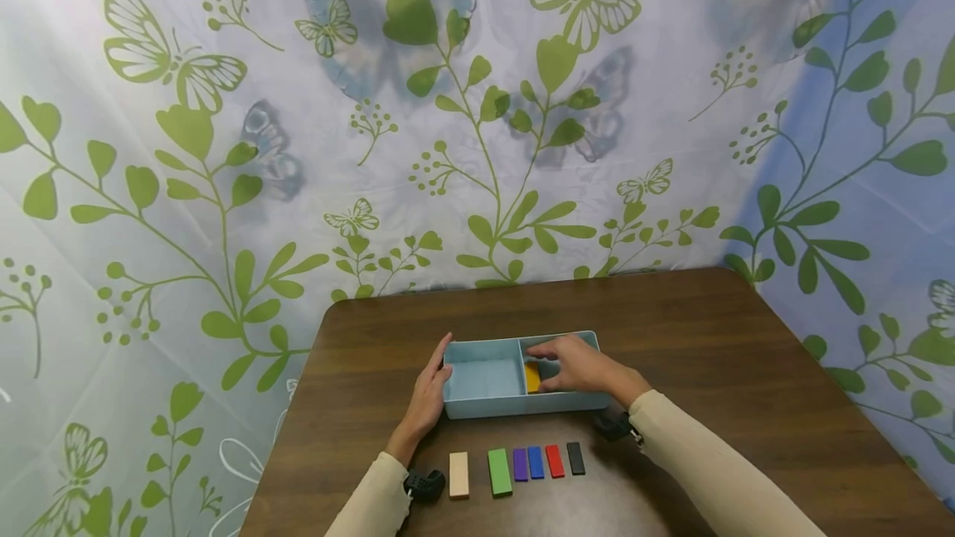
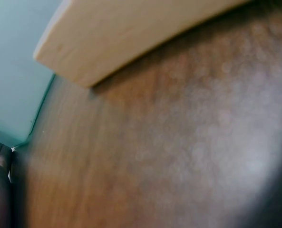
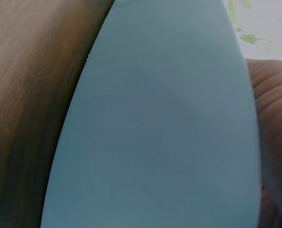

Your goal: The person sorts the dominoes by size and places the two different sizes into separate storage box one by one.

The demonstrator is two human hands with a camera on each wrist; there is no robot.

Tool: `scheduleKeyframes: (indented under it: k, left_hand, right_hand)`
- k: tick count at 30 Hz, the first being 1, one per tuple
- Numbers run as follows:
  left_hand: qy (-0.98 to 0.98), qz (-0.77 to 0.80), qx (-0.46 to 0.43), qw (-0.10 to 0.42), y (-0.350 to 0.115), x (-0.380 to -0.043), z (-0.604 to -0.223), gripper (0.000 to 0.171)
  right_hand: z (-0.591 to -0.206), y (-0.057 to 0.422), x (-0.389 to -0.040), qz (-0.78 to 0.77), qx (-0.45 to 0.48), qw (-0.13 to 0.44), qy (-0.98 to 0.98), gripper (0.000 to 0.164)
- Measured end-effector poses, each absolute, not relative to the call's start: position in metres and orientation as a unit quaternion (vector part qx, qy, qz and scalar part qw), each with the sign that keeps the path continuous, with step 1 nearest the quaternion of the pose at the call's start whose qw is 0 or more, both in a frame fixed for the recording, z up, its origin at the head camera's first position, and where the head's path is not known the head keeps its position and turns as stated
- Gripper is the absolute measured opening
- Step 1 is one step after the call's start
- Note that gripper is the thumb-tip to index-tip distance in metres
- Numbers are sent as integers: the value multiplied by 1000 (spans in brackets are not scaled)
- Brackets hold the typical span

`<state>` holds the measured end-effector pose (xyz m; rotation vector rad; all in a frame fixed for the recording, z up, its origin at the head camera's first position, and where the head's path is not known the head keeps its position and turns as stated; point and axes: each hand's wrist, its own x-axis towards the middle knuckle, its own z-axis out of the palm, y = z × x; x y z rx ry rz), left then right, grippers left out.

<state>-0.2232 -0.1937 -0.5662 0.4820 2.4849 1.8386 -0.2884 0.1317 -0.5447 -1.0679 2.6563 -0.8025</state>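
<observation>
A light blue two-compartment box point(image 1: 485, 408) stands on the table. My left hand point(image 1: 427, 400) holds its left end, fingers along the outer wall and thumb at the rim. My right hand point(image 1: 578, 365) reaches into the right compartment with thumb and index finger spread apart. Beside the divider in that compartment lies a yellow block point(image 1: 532, 377), right by the thumb tip. The right wrist view shows the box wall point(image 3: 155, 118) up close, with part of the hand point(image 3: 276, 104) behind it.
In front of the box, a row of blocks lies on the wooden table point(image 1: 671, 321): beige point(image 1: 458, 475), green point(image 1: 500, 472), purple point(image 1: 520, 465), blue point(image 1: 535, 463), red point(image 1: 555, 462) and black point(image 1: 575, 458). A patterned curtain point(image 1: 462, 147) hangs behind the table.
</observation>
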Motion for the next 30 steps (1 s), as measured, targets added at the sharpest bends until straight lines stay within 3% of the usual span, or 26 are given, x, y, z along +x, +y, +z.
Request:
scheduleKeyframes:
  k: [19,30]
  left_hand:
    - [796,586,151,10,-194,-224,-567,55]
    - [791,595,141,-23,-195,-238,-603,54]
  right_hand:
    - [-514,157,-255,-302,-347,43,887,70]
    - [-505,171,-230,-311,-354,30,881,64]
